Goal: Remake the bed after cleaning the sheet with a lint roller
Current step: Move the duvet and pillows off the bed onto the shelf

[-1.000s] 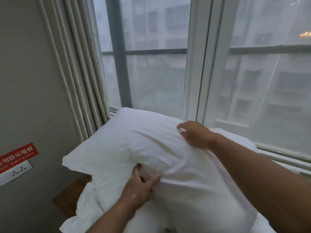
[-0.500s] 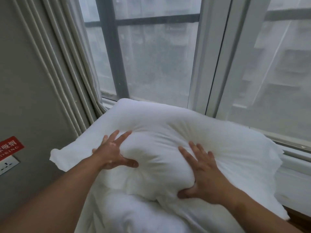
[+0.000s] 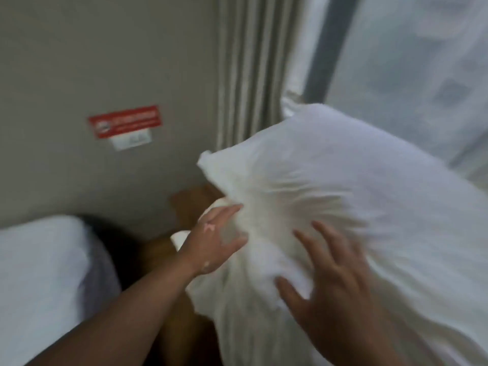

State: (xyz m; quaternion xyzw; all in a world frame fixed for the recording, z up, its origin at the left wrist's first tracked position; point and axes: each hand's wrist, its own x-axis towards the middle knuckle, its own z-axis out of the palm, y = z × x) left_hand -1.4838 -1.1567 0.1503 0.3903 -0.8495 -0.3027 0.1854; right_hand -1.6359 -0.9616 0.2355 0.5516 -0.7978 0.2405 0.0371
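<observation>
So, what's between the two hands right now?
Only the white pillow: its puckered cloth bulges between the left hand and the right hand, as the blurred head view shows.

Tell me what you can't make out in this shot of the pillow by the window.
Head view:
Red wall sign: lettering lost to motion blur.
Large white pillow: right and bottom cut off by the frame edge.
Left hand, right hand: blur hides whether fingertips touch the pillow.
</observation>
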